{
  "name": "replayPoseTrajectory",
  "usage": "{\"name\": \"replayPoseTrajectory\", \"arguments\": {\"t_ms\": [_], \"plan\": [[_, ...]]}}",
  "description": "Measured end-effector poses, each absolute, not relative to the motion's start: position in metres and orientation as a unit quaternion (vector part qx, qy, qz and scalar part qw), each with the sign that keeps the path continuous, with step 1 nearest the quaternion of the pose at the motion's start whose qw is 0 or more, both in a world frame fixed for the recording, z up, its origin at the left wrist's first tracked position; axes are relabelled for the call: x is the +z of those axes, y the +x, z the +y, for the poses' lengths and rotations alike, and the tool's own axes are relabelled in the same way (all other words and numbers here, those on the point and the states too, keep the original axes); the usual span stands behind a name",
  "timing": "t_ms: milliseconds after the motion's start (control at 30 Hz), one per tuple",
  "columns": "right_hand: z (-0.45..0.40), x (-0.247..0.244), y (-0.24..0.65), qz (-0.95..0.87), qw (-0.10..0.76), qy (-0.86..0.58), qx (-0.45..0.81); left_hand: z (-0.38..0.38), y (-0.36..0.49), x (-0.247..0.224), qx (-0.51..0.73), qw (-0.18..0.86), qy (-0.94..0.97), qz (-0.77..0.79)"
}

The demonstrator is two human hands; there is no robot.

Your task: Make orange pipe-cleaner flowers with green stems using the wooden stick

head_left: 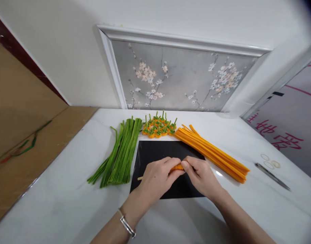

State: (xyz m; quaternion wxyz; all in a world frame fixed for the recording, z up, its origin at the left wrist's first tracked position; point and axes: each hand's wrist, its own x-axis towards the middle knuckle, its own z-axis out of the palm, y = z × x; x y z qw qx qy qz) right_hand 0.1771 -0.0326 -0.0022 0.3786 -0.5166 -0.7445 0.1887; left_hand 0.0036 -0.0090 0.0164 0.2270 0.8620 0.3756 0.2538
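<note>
Over a black mat (150, 152), my left hand (158, 174) is closed around a thin pale stick (140, 178) wound with an orange pipe cleaner (178, 167). The stick's bare end pokes out to the left of that hand. My right hand (201, 174) pinches the right end of the orange winding, its fingertips touching those of the left. Behind the mat stands a group of small orange and green pipe-cleaner pieces (158, 127) with upright green stems.
Green pipe cleaners (125, 152) lie left of the mat, an orange bundle (213, 152) to its right. Farther right are pale rings (268, 165) and metal tweezers (272, 177). Cardboard (43, 135) borders the left side; a framed floral panel (183, 74) stands behind.
</note>
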Motion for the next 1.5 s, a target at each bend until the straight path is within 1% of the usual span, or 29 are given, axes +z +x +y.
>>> {"name": "replayPoseTrajectory", "arguments": {"t_ms": [67, 167, 300, 367, 500, 600, 700, 800, 1067, 1200, 1333, 1500], "plan": [[-0.033, -0.003, 0.175, -0.746, 0.386, -0.51, 0.188, -0.008, 0.004, 0.017, 0.263, 0.237, 0.857, 0.375], [-0.033, -0.003, 0.174, -0.75, 0.396, -0.507, 0.153, -0.007, 0.003, 0.019, 0.261, 0.249, 0.851, 0.382], [-0.034, 0.0, 0.18, -0.733, 0.41, -0.535, 0.095, -0.004, 0.0, 0.023, 0.259, 0.253, 0.846, 0.392], [-0.034, 0.002, 0.185, -0.715, 0.418, -0.553, 0.087, -0.003, -0.001, 0.024, 0.258, 0.256, 0.842, 0.399], [-0.032, 0.005, 0.192, -0.691, 0.424, -0.575, 0.108, -0.002, -0.004, 0.022, 0.253, 0.271, 0.841, 0.393], [-0.03, 0.004, 0.192, -0.691, 0.411, -0.578, 0.137, 0.0, -0.005, 0.017, 0.255, 0.262, 0.848, 0.384], [-0.027, 0.003, 0.191, -0.695, 0.392, -0.58, 0.163, 0.004, -0.005, 0.013, 0.231, 0.246, 0.862, 0.378], [-0.023, 0.003, 0.194, -0.696, 0.374, -0.589, 0.167, 0.008, -0.004, 0.01, 0.238, 0.248, 0.86, 0.377], [-0.01, -0.007, 0.229, -0.634, 0.377, -0.659, 0.145, 0.019, -0.012, -0.002, 0.235, 0.322, 0.826, 0.397], [-0.006, -0.01, 0.244, -0.578, 0.385, -0.711, 0.108, 0.024, -0.019, -0.005, 0.276, 0.363, 0.78, 0.43], [-0.004, -0.008, 0.249, -0.567, 0.357, -0.736, 0.098, 0.027, -0.019, -0.005, 0.294, 0.385, 0.758, 0.436], [-0.01, -0.014, 0.242, -0.582, 0.276, -0.761, 0.077, 0.023, -0.014, -0.008, 0.284, 0.425, 0.752, 0.416]]}}
